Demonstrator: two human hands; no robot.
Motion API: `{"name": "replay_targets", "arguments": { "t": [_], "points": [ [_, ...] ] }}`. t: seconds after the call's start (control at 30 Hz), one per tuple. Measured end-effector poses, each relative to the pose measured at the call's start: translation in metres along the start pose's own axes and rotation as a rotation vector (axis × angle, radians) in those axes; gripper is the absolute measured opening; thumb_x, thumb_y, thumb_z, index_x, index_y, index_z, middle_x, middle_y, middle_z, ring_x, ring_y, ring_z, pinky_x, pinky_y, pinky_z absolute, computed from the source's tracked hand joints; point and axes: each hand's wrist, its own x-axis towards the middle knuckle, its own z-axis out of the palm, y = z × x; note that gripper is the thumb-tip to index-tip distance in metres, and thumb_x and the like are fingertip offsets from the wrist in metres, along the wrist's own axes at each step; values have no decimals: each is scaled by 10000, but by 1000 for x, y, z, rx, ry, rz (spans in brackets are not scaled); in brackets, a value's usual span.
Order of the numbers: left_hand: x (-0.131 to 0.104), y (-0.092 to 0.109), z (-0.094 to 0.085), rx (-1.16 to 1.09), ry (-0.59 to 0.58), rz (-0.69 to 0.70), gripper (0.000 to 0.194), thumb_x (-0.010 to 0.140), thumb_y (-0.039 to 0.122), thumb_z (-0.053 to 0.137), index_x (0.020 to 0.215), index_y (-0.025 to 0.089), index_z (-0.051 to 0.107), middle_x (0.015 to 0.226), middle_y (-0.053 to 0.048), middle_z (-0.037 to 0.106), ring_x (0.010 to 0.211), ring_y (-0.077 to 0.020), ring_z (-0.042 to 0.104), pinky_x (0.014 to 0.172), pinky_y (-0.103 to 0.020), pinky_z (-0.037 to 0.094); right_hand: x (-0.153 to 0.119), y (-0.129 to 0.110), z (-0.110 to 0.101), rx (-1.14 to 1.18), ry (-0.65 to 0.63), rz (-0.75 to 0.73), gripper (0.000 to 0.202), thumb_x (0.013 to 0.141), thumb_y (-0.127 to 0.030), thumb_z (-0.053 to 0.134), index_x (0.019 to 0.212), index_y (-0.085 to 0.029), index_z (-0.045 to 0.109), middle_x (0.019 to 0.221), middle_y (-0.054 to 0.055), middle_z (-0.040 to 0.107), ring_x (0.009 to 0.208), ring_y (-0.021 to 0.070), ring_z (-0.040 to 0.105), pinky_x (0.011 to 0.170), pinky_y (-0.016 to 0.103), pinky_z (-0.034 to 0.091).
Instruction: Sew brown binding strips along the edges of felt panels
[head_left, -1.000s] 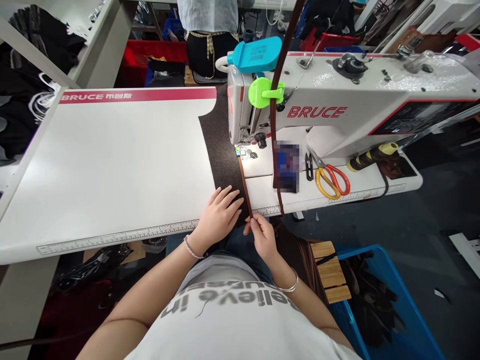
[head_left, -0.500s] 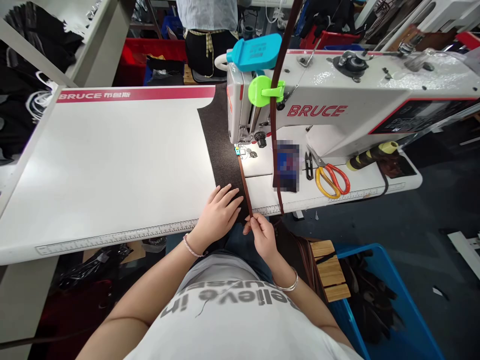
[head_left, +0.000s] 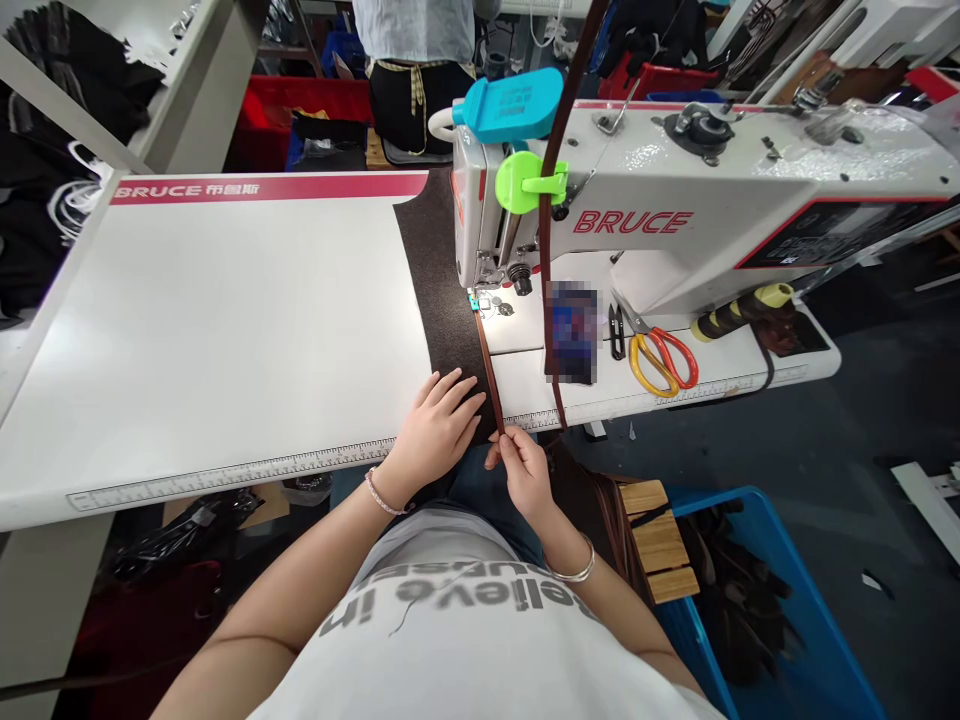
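A dark brown fabric piece (head_left: 439, 275) lies on the white table of the sewing machine (head_left: 637, 190), its right edge under the needle area. My left hand (head_left: 439, 425) rests on the fabric's near end, fingers spread, palm down. At the table's front edge my right hand (head_left: 525, 468) pinches a narrow reddish-brown strip (head_left: 491, 375) between thumb and fingers. That strip runs up along the fabric's right edge to the presser foot. Another brown strip (head_left: 547, 250) hangs down in front of the machine, past a green clip (head_left: 529, 183).
Right of the needle lie scissors (head_left: 664, 362), small black snips (head_left: 616, 332) and a wrapped roll (head_left: 742, 311). A blue bin (head_left: 814, 610) with dark pieces stands at the lower right, beside a wooden stool (head_left: 660, 540). Across the table is another person (head_left: 415, 45).
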Motion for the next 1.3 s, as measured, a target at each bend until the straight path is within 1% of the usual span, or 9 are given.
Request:
{"name": "replay_targets", "arguments": {
  "t": [0.33, 0.5, 0.63, 0.73, 0.8, 0.9, 0.97, 1.13, 1.3],
  "points": [
    [-1, 0, -1, -6, -5, -6, 320, 952, 227, 435, 1213, 146, 602, 1344, -99, 546, 1335, -286, 395, 1139, -500, 311, 0, 0, -1, 1, -6, -12, 254, 981, -393, 434, 908, -204, 587, 616, -9, 600, 576, 140, 580, 599, 272, 479],
    [-2, -1, -1, 8, -11, 9, 345, 938, 152, 401, 1214, 149, 608, 1347, -98, 541, 1333, -290, 395, 1134, -503, 318, -1, 1, 0, 14, -13, -8, 258, 982, -394, 433, 911, -203, 591, 622, -9, 602, 579, 137, 582, 596, 268, 481],
    [-3, -3, -1, 10, -27, 27, 411, 902, 67, 368, 1219, 158, 612, 1348, -106, 537, 1339, -293, 389, 1125, -513, 329, -1, 2, 1, 18, -13, -2, 272, 977, -411, 437, 910, -196, 589, 619, -6, 601, 577, 140, 584, 596, 273, 487],
    [-3, -4, -1, 8, -27, 30, 448, 878, 31, 352, 1216, 160, 616, 1343, -111, 540, 1341, -293, 389, 1122, -518, 332, 0, 2, 1, 17, -11, 1, 283, 974, -425, 435, 909, -194, 586, 617, -4, 601, 574, 142, 583, 597, 277, 488],
    [-2, -3, -2, 3, -20, 24, 437, 882, 43, 358, 1215, 157, 617, 1338, -112, 544, 1337, -292, 394, 1121, -517, 334, 0, 2, 0, 12, -12, 5, 288, 973, -432, 434, 910, -194, 585, 620, -1, 602, 578, 146, 583, 601, 282, 487],
    [-2, -2, -2, -12, -8, 7, 379, 914, 117, 391, 1217, 162, 614, 1336, -109, 549, 1331, -293, 400, 1120, -524, 335, -1, 2, 0, 0, -9, 10, 299, 972, -444, 429, 911, -196, 584, 621, 3, 603, 583, 152, 585, 606, 290, 487],
    [-2, -2, -1, -20, -5, 2, 366, 925, 139, 396, 1219, 171, 612, 1335, -102, 552, 1329, -289, 404, 1121, -528, 331, -1, 2, 0, -2, -6, 12, 302, 970, -448, 430, 905, -196, 584, 618, 2, 602, 580, 153, 584, 606, 290, 487],
    [-2, -2, -2, -30, -13, 13, 426, 906, 66, 349, 1228, 171, 608, 1331, -102, 557, 1339, -273, 398, 1132, -522, 319, 0, 2, 0, 7, -4, 5, 284, 970, -432, 440, 903, -198, 585, 614, -2, 605, 572, 148, 585, 599, 280, 488],
    [-2, -3, -2, -35, -6, 34, 444, 881, 37, 357, 1198, 180, 633, 1316, -95, 568, 1326, -280, 411, 1126, -533, 325, -1, 1, 0, -6, -1, 2, 300, 972, -443, 432, 903, -194, 584, 614, 3, 609, 574, 151, 590, 599, 282, 490]
  ]
}}
